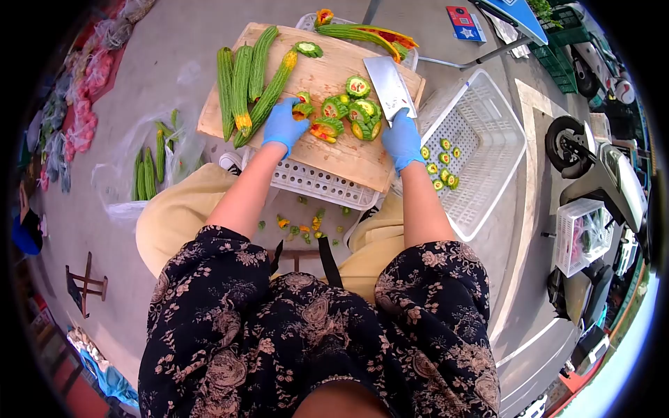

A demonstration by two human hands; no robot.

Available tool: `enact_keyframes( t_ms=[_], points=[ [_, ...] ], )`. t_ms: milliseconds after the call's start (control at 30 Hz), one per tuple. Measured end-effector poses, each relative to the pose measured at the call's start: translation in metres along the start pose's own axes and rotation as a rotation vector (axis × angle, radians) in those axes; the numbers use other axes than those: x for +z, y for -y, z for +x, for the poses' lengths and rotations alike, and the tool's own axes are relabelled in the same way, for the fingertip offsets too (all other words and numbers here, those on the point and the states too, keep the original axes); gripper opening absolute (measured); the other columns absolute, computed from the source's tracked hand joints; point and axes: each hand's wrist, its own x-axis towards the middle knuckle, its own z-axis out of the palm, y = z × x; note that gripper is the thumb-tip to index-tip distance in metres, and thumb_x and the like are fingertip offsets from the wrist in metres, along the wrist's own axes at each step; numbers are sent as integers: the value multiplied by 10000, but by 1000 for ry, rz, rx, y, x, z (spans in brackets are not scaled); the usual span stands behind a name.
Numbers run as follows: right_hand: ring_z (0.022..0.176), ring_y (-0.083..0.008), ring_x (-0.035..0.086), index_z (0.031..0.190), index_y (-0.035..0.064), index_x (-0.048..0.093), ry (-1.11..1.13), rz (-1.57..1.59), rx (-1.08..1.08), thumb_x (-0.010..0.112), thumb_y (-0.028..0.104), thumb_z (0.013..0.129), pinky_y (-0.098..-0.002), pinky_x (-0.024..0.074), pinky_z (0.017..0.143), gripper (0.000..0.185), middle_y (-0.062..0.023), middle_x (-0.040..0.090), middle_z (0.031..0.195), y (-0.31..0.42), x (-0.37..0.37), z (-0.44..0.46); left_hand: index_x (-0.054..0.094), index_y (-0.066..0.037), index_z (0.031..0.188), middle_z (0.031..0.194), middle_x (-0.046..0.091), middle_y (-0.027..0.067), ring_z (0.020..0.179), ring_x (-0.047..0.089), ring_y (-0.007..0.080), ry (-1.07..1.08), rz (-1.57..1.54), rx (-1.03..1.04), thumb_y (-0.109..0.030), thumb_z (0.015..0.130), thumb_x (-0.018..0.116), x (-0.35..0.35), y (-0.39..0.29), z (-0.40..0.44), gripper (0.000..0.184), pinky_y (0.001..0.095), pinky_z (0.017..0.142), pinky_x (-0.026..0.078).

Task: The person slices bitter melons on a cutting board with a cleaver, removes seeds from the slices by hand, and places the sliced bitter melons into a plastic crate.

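At the left of the frame a clear plastic bag (pixel 117 188) lies on the ground with green gourds (pixel 149 173) in it; farther right, at upper centre, four long ridged gourds (pixel 242 80) rest side by side on the left part of a wooden board (pixel 336 73). Just right of their lower ends is the left hand (pixel 286 127), in a blue glove, its fingers bent, with the tips against a cut gourd piece (pixel 302 111) (I cannot tell whether they grip it). A piece with orange flesh (pixel 326 129) lies just beside those fingertips, and thick slices (pixel 359 111) cluster between the two hands. At the cluster's right, the right hand (pixel 403 143), also gloved, has its fingers closed around the handle of a cleaver (pixel 387 82), the blade slanting toward upper left. On the right side of the frame, a white basket (pixel 503 132) holds more slices (pixel 444 159)
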Motion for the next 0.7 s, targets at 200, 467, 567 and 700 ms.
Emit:
enact_keyframes(
  t_ms=[200, 467, 567, 700],
  points=[
    [892, -360, 607, 934, -56, 602, -88, -118, -147, 607, 185, 763, -425, 502, 759, 295, -244, 615, 918, 15, -21, -2, 583, -95, 1099, 1017, 604, 182, 956, 580, 329, -39, 125, 37, -232, 708, 717, 12, -4, 28, 436, 395, 842, 479],
    [932, -361, 611, 1271, -11, 385, 227, -30, -145, 757, 322, 663, -417, 515, 754, 787, -250, 523, 1137, 34, -30, -9, 398, -119, 1345, 1333, 414, 193, 1209, 397, 367, -1, 337, 258, -344, 676, 751, -8, -46, 21, 789, 469, 1007, 330],
    [931, -362, 615, 1350, -8, 294, 222, -40, -117, 782, 292, 637, -411, 523, 749, 914, -269, 468, 1195, 40, -21, -13, 350, -137, 1373, 1343, 408, 179, 1217, 404, 358, 205, 324, 394, -290, 638, 794, -13, -61, 12, 872, 445, 1005, 357],
    [924, -373, 615, 1400, -6, 205, 215, -27, -88, 792, 245, 628, -395, 528, 765, 1001, -287, 420, 1223, 53, -19, -13, 271, -169, 1415, 1345, 399, 188, 1207, 417, 369, 391, 282, 441, -174, 592, 818, 2, -55, 42, 988, 418, 1006, 380]
  ],
)
